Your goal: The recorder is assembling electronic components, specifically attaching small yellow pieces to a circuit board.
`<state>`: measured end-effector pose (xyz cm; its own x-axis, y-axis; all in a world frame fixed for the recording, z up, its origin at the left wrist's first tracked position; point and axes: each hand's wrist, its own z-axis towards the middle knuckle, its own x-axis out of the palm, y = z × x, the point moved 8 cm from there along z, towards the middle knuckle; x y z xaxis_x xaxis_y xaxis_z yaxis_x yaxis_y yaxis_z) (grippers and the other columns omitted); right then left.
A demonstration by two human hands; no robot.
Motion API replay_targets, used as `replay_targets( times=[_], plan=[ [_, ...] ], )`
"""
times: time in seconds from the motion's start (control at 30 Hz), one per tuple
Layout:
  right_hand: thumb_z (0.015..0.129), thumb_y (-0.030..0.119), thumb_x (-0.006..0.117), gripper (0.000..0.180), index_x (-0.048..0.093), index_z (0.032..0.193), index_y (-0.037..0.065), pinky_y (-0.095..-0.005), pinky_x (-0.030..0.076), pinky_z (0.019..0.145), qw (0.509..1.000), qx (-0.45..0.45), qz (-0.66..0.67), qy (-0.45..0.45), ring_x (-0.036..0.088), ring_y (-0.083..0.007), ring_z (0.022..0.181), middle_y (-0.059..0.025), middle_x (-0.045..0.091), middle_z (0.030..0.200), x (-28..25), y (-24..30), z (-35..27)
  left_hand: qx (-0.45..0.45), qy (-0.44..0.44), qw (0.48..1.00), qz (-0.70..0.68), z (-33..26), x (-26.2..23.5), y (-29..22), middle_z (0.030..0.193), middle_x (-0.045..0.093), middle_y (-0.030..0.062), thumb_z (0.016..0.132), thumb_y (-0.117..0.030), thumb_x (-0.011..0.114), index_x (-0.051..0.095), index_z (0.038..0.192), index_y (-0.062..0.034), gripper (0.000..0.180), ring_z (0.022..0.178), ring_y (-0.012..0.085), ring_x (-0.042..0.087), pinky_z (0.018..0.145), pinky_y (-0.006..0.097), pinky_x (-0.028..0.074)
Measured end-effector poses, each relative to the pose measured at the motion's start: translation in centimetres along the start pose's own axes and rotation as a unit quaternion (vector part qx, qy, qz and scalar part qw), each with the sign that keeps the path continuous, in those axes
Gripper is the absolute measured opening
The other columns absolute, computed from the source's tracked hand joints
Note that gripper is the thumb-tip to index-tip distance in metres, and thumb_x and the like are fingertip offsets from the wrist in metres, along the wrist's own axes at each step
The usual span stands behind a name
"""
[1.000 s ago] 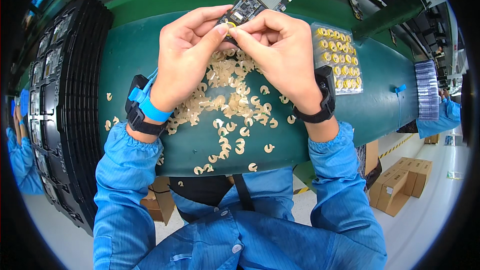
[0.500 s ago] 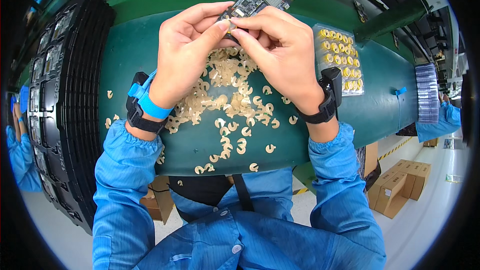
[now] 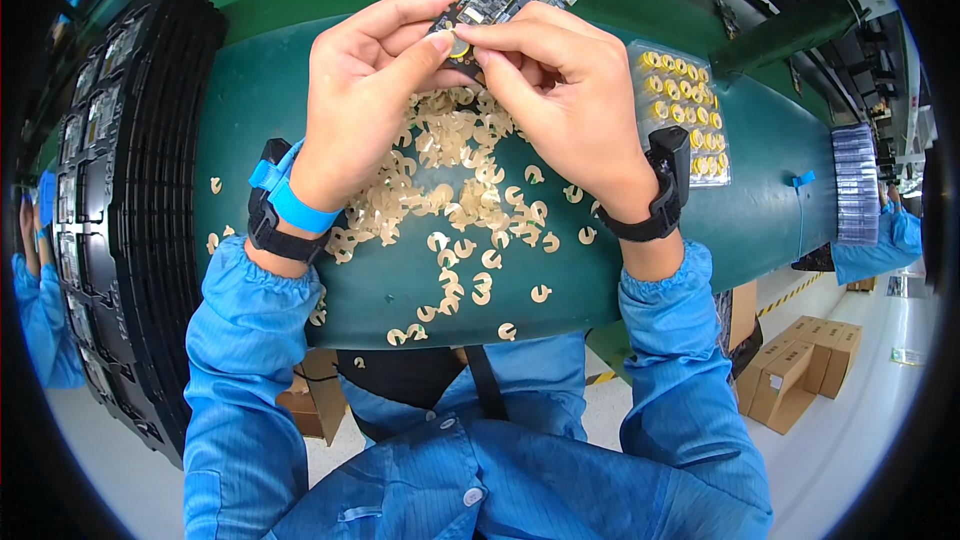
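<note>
A black circuit board (image 3: 490, 0) with metal shields is tilted up at the far side of the bench, and my left hand (image 3: 370, 80) is closed on its near end. A round coin cell (image 3: 459, 47) with a yellow rim sits at that end, and my left thumb touches its edge. My right hand (image 3: 565, 85) is closed, index fingertip at the cell's upper edge and thumb just beside it. Whatever lies between those fingertips is too small to make out. Below both hands, many pale C-shaped pieces (image 3: 450, 140) lie in a loose heap on the green mat (image 3: 400, 290).
A clear tray (image 3: 725, 175) of yellow-rimmed coin cells stands right of my right hand. Tall black stacked trays (image 3: 150, 190) line the left side. A stack of clear trays (image 3: 855, 185) is at the far right. Cardboard boxes (image 3: 800, 365) sit on the floor. Other people work at both sides.
Both hands and the board have shifted slightly up and left. My right thumb has moved off the coin cell, whose yellow rim now shows more.
</note>
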<state>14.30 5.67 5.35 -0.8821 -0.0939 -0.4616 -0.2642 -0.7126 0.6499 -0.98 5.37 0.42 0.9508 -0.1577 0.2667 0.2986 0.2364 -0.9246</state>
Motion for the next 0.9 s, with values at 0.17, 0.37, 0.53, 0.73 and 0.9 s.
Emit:
replay_targets(
  times=[0.17,0.37,0.53,0.73,0.9],
  plan=[
    [0.087,0.000,0.069,0.017,0.078,0.102,0.002,-0.0278,0.046,0.053,1.000,-0.008,-0.013,0.006,0.061,-0.0144,0.058,-0.0071,0.064,0.077,0.03,0.23,-0.01,0.004,0.000,1.000,0.005,-0.03,0.11,-0.11,0.118,0.073,0.0158,0.102,-0.001,0.058,0.058,0.136,0.0064,0.034,0.104,0.0179,0.072,0.088,0.031,0.063],
    [0.087,0.000,0.069,0.017,0.077,0.102,0.002,-0.0287,0.047,0.053,1.000,-0.015,-0.018,0.007,0.062,-0.0158,0.058,-0.0076,0.064,0.077,0.05,0.32,0.06,0.003,-0.002,1.000,0.002,-0.05,0.09,-0.12,0.118,0.072,0.0156,0.102,-0.001,0.058,0.058,0.135,0.0068,0.034,0.104,0.0179,0.072,0.088,0.031,0.063],
    [0.087,0.002,0.069,0.017,0.077,0.102,0.002,-0.0307,0.048,0.054,1.000,-0.014,-0.025,0.011,0.063,-0.0190,0.058,-0.0089,0.065,0.078,0.21,0.24,0.07,-0.001,0.001,1.000,-0.001,0.13,0.09,0.00,0.119,0.072,0.0154,0.102,-0.001,0.059,0.058,0.134,0.0074,0.033,0.104,0.0182,0.072,0.087,0.030,0.063],
    [0.087,0.003,0.069,0.016,0.076,0.101,0.003,-0.0335,0.048,0.054,1.000,-0.008,-0.026,0.011,0.063,-0.0212,0.058,-0.0101,0.065,0.078,0.46,-0.10,-0.02,-0.016,-0.022,1.000,0.011,0.00,-0.20,0.53,0.119,0.072,0.0158,0.102,-0.001,0.058,0.058,0.134,0.0077,0.033,0.104,0.0184,0.072,0.088,0.030,0.063],
    [0.087,0.003,0.068,0.016,0.076,0.101,0.003,-0.0341,0.048,0.055,1.000,-0.018,-0.023,0.004,0.063,-0.0220,0.059,-0.0103,0.065,0.077,0.39,0.19,-0.02,-0.010,-0.025,1.000,0.013,0.01,-0.19,0.26,0.118,0.073,0.0170,0.102,0.000,0.057,0.058,0.133,0.0079,0.032,0.104,0.0189,0.072,0.088,0.031,0.062]
  ],
)
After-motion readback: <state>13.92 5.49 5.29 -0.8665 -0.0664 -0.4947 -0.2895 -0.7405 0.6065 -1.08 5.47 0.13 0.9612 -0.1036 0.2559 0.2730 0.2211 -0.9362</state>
